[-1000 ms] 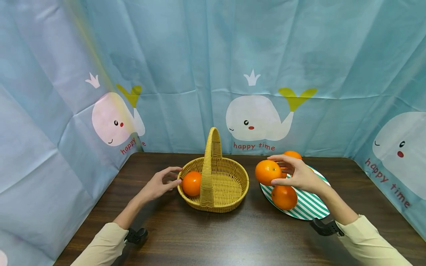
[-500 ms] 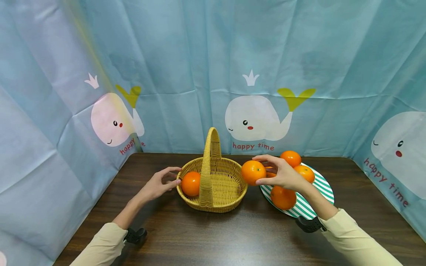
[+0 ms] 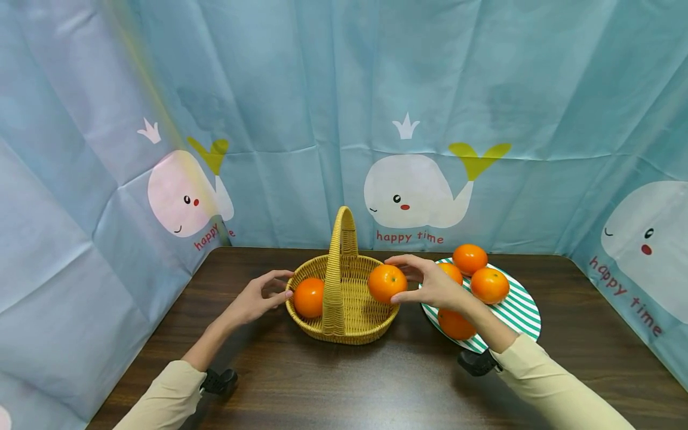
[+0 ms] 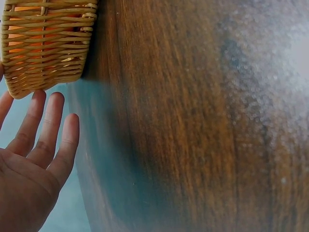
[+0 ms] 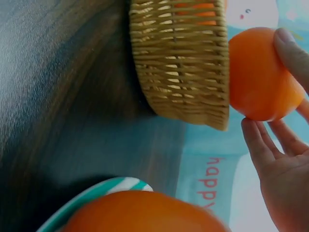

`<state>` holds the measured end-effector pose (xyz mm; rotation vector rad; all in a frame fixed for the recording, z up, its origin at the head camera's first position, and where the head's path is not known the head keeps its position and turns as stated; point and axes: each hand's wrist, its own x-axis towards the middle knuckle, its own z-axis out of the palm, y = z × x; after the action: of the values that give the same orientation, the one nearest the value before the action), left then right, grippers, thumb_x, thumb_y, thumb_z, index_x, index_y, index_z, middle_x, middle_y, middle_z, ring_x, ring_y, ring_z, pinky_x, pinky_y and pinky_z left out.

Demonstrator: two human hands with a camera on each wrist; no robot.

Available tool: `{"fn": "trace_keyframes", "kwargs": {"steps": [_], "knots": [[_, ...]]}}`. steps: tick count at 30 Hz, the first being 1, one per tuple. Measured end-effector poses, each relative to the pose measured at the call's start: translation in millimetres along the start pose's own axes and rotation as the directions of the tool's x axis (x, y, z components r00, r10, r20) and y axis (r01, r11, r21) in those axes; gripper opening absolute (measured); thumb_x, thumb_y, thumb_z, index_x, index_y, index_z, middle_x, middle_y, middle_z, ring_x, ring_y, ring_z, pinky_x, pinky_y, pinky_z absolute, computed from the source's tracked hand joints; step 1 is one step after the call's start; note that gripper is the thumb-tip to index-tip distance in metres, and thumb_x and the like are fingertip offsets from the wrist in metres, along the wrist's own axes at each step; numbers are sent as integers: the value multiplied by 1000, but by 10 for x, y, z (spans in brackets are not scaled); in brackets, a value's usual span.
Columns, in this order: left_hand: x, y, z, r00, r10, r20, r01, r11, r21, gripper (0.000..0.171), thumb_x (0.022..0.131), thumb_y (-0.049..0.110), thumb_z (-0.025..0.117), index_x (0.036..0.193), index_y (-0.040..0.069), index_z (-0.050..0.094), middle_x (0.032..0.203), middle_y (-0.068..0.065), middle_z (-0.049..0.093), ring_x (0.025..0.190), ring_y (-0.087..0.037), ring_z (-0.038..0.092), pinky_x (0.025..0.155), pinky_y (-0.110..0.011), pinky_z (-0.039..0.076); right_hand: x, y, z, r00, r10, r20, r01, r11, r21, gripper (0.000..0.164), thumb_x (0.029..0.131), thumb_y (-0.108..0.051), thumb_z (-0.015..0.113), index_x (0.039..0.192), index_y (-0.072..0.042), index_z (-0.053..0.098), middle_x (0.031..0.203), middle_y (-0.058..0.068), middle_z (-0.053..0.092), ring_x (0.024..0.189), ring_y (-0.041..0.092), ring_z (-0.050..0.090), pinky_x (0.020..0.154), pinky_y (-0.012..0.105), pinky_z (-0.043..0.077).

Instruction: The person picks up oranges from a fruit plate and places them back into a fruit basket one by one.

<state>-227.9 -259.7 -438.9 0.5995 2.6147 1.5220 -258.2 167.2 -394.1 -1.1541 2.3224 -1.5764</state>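
Right hand point(image 3: 434, 288) holds an orange point(image 3: 387, 283) between thumb and fingers, over the right side of the wicker basket point(image 3: 349, 337), centre frame. Left hand point(image 3: 260, 295) wide, fingers relaxed, touching basket's left rim. Second orange point(image 3: 309, 298) inside, left of handle. Striped plate point(image 3: 520, 312), right of frame, bears four oranges point(image 3: 490, 285). Basket, plate on dark worktop point(image 3: 376, 388); whale-print curtain point(image 3: 290, 191) fills upper frame.
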Motion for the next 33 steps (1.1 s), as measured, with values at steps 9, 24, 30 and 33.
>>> {"fn": "trace_keyframes", "kwargs": {"steps": [9, 24, 30, 33], "knots": [[2, -9, 9, 1000, 3, 5, -3, 1000, 0, 46, 101, 17, 68, 143, 5, 54, 128, -23, 59, 103, -36, 66, 77, -51, 58, 24, 34, 120, 1000, 12, 26, -13, 999, 52, 70, 79, -5, 89, 140, 4, 54, 137, 13, 58, 120, 34, 61, 94, 51, 51], [-2, -9, 10, 1000, 3, 3, -4, 1000, 5, 45, 101, 17, 68, 143, 6, 55, 126, -23, 60, 102, -37, 66, 76, -51, 58, -18, 8, 9, 1000, 28, 10, -28, 998, 51, 53, 85, -5, 84, 133, -4, 61, 131, 25, 59, 119, 48, 57, 97, 51, 49], [2, -4, 6, 1000, 8, 2, -8, 1000, 14, 45, 101, 17, 68, 142, 6, 55, 125, -23, 61, 101, -36, 66, 76, -51, 58, -125, -8, -152, 998, 62, -16, -62, 998, 3, 41, 89, -9, 81, 127, -8, 65, 123, 16, 65, 113, 42, 62, 92, 47, 53], [3, 1, 2, 1000, 13, 1, -13, 1000, 19, 45, 101, 17, 68, 142, 5, 55, 125, -23, 61, 101, -37, 66, 75, -50, 58, -183, -12, -233, 996, 71, -52, -73, 996, -48, 37, 88, -13, 82, 122, -11, 67, 117, 6, 67, 109, 35, 65, 91, 42, 54]]}}
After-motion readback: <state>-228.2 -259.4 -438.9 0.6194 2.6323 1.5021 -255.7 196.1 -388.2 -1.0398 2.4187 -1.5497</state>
